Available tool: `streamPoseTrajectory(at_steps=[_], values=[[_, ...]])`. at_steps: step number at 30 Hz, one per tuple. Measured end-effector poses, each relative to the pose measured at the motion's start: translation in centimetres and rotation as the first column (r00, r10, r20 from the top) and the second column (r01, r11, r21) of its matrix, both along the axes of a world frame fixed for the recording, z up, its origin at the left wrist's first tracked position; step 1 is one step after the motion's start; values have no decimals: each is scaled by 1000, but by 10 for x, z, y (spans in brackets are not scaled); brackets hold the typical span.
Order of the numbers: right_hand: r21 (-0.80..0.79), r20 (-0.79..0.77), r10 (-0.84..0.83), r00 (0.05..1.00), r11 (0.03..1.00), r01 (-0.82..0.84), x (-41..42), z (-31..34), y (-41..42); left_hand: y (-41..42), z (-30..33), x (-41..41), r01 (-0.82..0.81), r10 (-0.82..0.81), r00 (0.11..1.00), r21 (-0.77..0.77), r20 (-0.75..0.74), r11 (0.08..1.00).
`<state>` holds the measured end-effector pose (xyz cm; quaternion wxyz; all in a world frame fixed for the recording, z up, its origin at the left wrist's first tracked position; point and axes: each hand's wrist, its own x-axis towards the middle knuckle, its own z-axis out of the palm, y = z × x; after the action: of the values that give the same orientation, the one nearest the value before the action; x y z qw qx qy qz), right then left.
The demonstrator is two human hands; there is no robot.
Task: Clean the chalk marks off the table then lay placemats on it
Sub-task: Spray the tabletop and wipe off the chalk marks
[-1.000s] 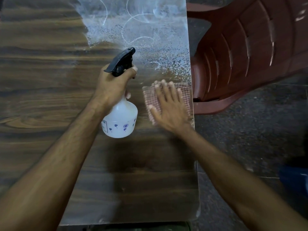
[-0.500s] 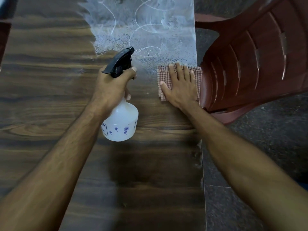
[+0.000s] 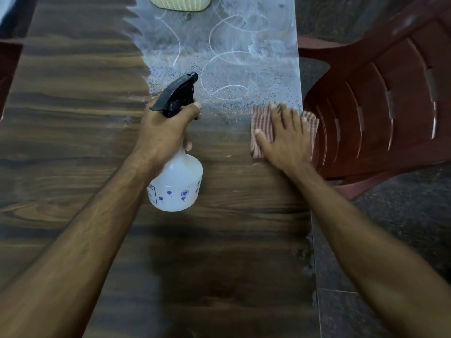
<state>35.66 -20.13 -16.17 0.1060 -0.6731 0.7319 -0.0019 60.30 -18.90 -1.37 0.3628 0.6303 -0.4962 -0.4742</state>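
Since a moment ago the right hand has slid its cloth out to the table's right edge, so that one corner now hangs over it toward the chair. That checked cloth lies flat under straight, spread fingers pressing it down, just below the chalk marks, white loops and smears in a pale patch speckled with spray droplets. It looks thin, soft and limp, the sort of thing that bunches if pushed from one corner, so a flat palm over its middle seems the right way to drive it; to lift it, a pinch at the overhanging corner would do. Left of it, well apart from the cloth, the left hand has its grip closed round the neck of a spray bottle, forefinger by the black trigger, nozzle pointing at the wet patch. The bottle is pale plastic with small blue prints, probably light and a little slick if wet. At the far edge of the table sits a pale woven thing, maybe a placemat, though only its end shows. A red-brown plastic chair stands just beside the table on the right.
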Motion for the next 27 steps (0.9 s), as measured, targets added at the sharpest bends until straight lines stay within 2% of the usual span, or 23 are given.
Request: streamPoseTrajectory(at_steps=[4,9,12,14,16,18,20,23,27], values=[[3,33,-74,997,997,74,24,2,-61,-11,-7,11,4,-4,1000,13,-7,1000],[-15,58,167,984,986,-166,73,1,-20,-28,-13,22,-19,20,999,26,-47,999],[-13,36,217,976,976,-216,61,-2,14,-38,-14,30,-11,13,997,30,-74,999],[-4,-3,161,987,987,-161,38,-3,4,-46,-15,37,0,1,997,10,-81,1000],[-2,-29,34,999,999,-34,20,-3,-30,-52,-17,45,13,-14,997,-4,-69,1000],[-19,2,-76,997,997,76,16,0,-69,-56,-21,53,12,-13,997,-6,-74,1000],[-21,40,-111,993,993,112,24,2,-100,-57,-25,57,4,-4,996,-2,-90,1000],[-11,53,-47,997,999,48,54,2,-116,-58,-30,63,-15,16,991,12,-129,1000],[-24,61,171,983,985,-169,87,1,-75,-60,-31,65,-8,10,991,14,-130,1000]])
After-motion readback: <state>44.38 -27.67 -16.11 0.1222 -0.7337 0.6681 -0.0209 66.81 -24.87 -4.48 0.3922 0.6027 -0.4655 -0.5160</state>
